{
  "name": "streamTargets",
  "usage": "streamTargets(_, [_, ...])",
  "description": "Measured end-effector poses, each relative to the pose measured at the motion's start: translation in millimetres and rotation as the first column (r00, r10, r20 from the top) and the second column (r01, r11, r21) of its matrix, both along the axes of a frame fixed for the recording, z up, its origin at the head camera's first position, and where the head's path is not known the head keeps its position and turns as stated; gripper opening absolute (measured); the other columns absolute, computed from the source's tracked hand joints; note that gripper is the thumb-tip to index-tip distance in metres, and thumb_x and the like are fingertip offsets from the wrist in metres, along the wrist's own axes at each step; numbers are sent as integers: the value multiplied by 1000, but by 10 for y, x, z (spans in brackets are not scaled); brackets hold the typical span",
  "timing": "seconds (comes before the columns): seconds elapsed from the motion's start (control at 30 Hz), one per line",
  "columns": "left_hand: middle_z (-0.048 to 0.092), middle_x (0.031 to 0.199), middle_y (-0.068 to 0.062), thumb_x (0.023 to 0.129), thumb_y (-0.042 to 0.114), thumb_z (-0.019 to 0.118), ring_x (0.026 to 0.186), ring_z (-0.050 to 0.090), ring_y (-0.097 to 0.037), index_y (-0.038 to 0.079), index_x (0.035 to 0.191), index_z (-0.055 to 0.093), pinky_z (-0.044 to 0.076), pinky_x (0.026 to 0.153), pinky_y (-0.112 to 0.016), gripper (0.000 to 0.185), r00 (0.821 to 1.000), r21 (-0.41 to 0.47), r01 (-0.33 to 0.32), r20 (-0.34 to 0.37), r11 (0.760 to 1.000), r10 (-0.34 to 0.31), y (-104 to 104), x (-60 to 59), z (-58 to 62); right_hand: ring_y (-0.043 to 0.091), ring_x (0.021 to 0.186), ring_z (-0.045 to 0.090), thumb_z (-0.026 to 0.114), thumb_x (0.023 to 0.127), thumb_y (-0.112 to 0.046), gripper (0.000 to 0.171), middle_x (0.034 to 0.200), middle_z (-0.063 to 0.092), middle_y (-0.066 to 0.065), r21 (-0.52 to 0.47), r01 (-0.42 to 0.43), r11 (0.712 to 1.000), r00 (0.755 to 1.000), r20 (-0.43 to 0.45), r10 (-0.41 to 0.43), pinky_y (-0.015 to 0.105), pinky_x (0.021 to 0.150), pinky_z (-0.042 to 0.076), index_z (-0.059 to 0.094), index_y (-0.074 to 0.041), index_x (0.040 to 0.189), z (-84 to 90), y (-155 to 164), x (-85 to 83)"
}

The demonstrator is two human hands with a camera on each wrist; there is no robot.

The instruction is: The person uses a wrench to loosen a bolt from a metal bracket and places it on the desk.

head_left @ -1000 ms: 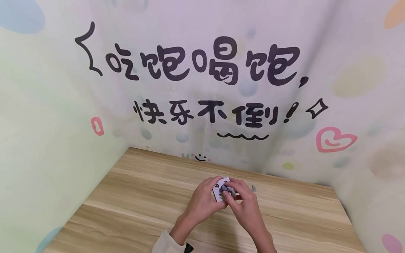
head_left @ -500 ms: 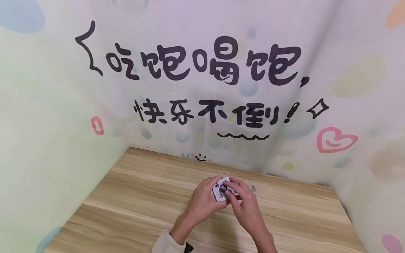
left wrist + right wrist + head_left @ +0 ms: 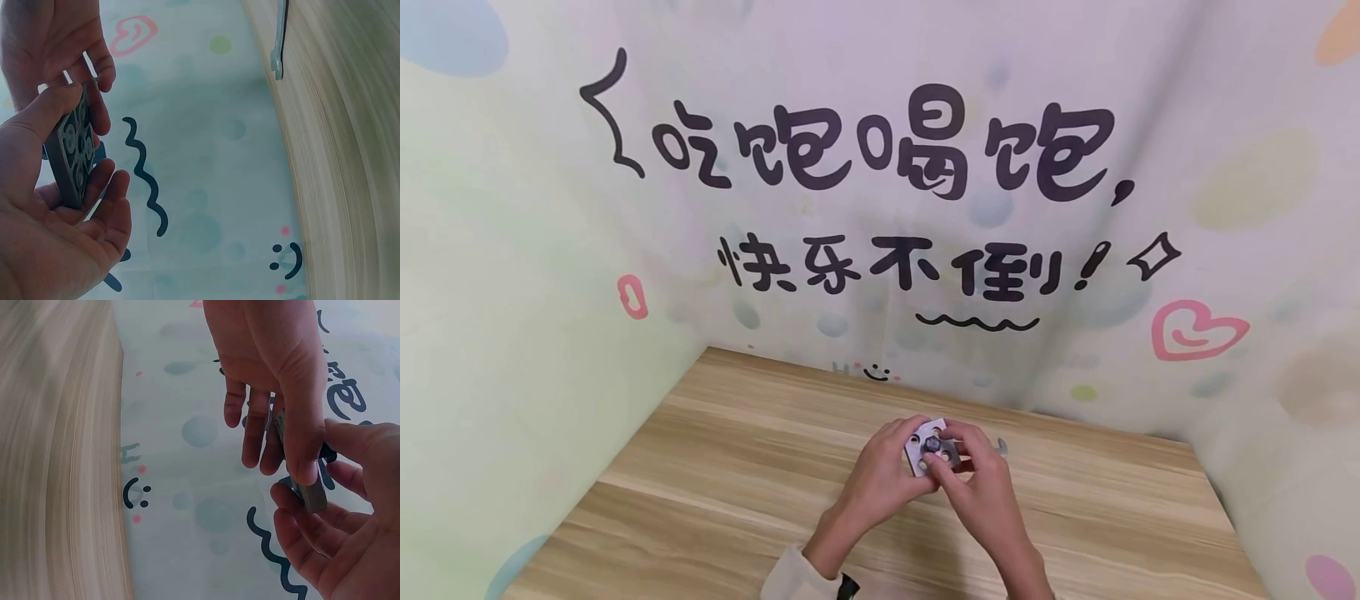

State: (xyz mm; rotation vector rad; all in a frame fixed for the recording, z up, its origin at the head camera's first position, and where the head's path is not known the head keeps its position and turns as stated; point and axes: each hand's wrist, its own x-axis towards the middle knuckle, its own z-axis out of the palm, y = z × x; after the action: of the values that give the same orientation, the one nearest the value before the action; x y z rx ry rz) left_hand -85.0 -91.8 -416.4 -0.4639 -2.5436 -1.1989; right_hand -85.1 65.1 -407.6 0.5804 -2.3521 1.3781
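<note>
My left hand [image 3: 882,475] grips a square metal plate [image 3: 916,463] by its edges in the head view. The plate has several holes, and a dark hex-head bolt [image 3: 933,444] stands up from its middle. The thumb and index finger of my right hand [image 3: 988,492] are at the bolt, the thumb touching its lower side. The left wrist view shows the plate's underside [image 3: 78,147] nearly edge-on, with ring-like shapes around its holes. In the right wrist view the plate's narrow edge [image 3: 314,499] shows, and the right thumb covers part of the plate and bolt.
A metal open-end wrench [image 3: 279,53] lies on the wood-grain table [image 3: 715,467] beyond my right hand, mostly hidden by it in the head view. A printed cloth wall [image 3: 880,208] with black lettering rises at the table's back edge, and others stand at the sides.
The right index finger has drawn back from the top of the bolt towards the plate's right edge. More of the bolt head shows. The left hand keeps its hold in the same place.
</note>
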Motion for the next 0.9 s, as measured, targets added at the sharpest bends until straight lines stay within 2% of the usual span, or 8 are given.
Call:
streamTargets(0.13, [66, 116, 1, 73, 25, 87, 100, 58, -13, 17, 128, 59, 51, 84, -30, 62, 1000, -3, 2, -6, 1000, -2, 1, 9, 10, 16, 83, 66, 79, 82, -6, 25, 119, 66, 9, 7, 19, 1000, 1000, -22, -19, 25, 65, 56, 66, -12, 102, -4, -10, 2])
streamTargets(0.33, [66, 116, 1, 73, 25, 87, 101, 58, -13, 17, 128, 59, 51, 84, -31, 62, 1000, 0, 0, -3, 1000, 0, 3, 12, 8, 17, 84, 66, 77, 84, -7, 23, 119, 66, 10, 34, 10, 999, 998, -63, -8, 24, 63, 55, 70, -12, 105, -7, 0, 6])
streamTargets(0.9, [66, 114, 2, 73, 25, 87, 99, 57, -12, 20, 127, 60, 51, 83, -30, 60, 1000, -4, -2, 18, 1000, 2, 7, 23, 14, 21, 95, 65, 73, 86, -2, 26, 122, 65, 11, 66, -25, 998, 998, -55, 28, 24, 64, 55, 72, -9, 111, 13, 35, 22])
